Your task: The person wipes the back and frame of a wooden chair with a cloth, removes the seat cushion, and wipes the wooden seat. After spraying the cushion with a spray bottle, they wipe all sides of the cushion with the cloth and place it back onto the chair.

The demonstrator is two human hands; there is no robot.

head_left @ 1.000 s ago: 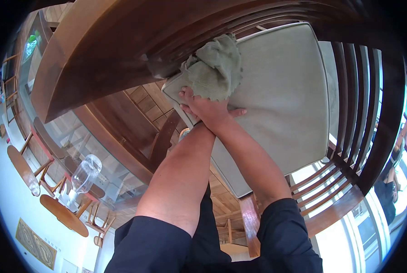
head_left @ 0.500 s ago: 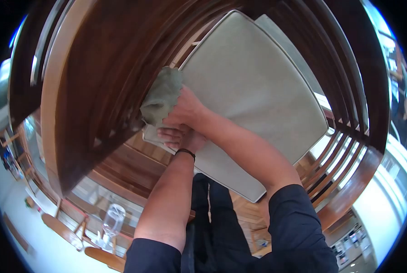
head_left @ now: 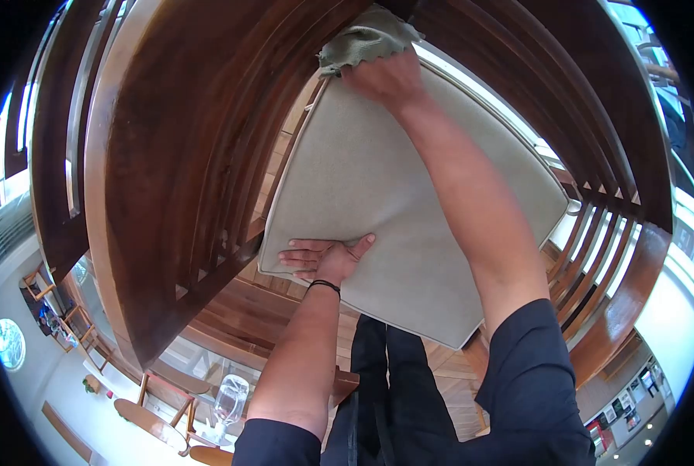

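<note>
A pale grey-green seat cushion (head_left: 370, 179) with light piping sits inside a dark wooden chair frame (head_left: 168, 155). My left hand (head_left: 327, 259) lies flat on its near left part, fingers spread and thumb out to the right. At the cushion's far corner, my right hand (head_left: 390, 78) grips a crumpled green-grey cloth (head_left: 370, 39) against the slatted wood. The right fingertips are hidden under the cloth.
Slatted wooden sides rise to the left and right, with a curved armrest (head_left: 622, 299) at the right. Below left are a clear plastic bottle (head_left: 230, 398) and wooden chairs (head_left: 153, 419). My dark trousers (head_left: 393, 380) are close to the cushion's near edge.
My right hand has carried the cloth from beside my left hand along the left side to the far corner. The left hand now shows fully, spread on the cushion.
</note>
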